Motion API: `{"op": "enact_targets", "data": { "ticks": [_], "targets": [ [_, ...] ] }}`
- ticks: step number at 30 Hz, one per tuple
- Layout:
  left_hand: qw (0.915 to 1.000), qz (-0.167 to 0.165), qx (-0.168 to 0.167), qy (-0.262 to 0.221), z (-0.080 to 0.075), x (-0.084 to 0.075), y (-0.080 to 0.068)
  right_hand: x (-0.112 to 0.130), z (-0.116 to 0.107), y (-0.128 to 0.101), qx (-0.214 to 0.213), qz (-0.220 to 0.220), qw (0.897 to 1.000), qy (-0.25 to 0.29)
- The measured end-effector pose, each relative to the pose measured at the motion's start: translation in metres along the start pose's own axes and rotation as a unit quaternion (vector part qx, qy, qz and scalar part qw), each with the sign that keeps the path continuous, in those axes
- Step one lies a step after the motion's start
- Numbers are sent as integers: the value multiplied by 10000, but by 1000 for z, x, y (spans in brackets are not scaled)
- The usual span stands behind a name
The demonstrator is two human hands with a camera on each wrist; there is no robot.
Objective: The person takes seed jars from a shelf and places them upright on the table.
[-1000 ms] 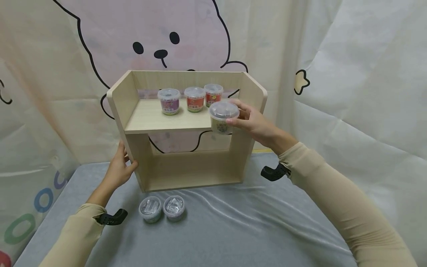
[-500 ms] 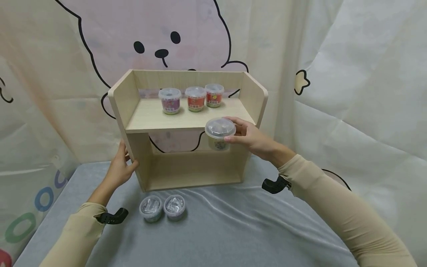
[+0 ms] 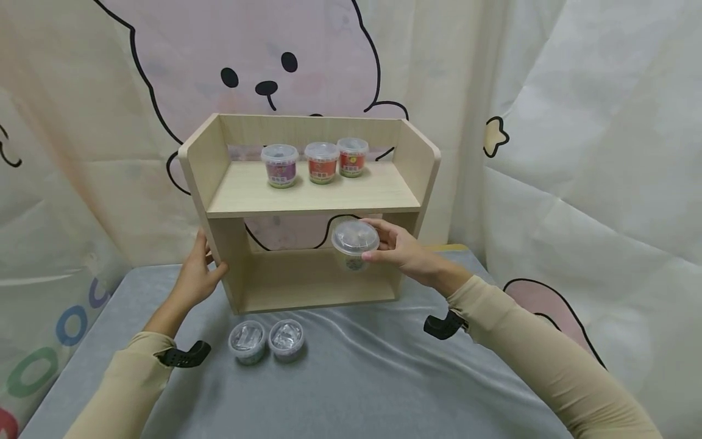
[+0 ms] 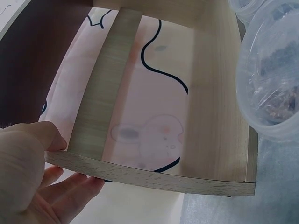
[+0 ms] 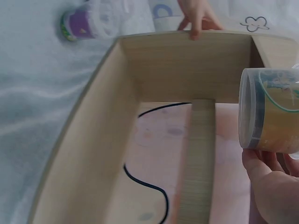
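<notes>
The shelf is pale wood with fine grain, its three cups are one purple and two red, the held cup is clear with yellow label, the cloth is grey, and the curtain is cream with a pink black-outlined bear.

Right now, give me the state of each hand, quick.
Left hand: grips the shelf's left side panel, thumb in front, fingers behind.
Right hand: holds a lidded cup by its rim, at the lower opening.

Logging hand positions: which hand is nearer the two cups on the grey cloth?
Left. The left hand grips the shelf's side panel just above-left of the cups; the right hand holds another cup farther right.
</notes>
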State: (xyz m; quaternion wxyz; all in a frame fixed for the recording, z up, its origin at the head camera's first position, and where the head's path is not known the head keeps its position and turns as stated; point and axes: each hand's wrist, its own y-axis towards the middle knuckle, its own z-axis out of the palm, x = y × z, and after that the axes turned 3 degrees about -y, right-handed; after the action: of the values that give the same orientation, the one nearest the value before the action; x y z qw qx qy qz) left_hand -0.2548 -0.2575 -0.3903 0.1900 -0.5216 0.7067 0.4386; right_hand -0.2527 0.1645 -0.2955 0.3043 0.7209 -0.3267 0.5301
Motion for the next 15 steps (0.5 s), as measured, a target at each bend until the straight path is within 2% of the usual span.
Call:
{"op": "enact_targets", "data": {
  "ticks": [8,15],
  "targets": [
    [10000,-22,32,-32,-1,1,-1,-22,14,-3,-2,188,9998,41],
    [9999,-77,83,123,-1,0,-3,-49,25,-5,38,336,9993,171]
  ]
}}
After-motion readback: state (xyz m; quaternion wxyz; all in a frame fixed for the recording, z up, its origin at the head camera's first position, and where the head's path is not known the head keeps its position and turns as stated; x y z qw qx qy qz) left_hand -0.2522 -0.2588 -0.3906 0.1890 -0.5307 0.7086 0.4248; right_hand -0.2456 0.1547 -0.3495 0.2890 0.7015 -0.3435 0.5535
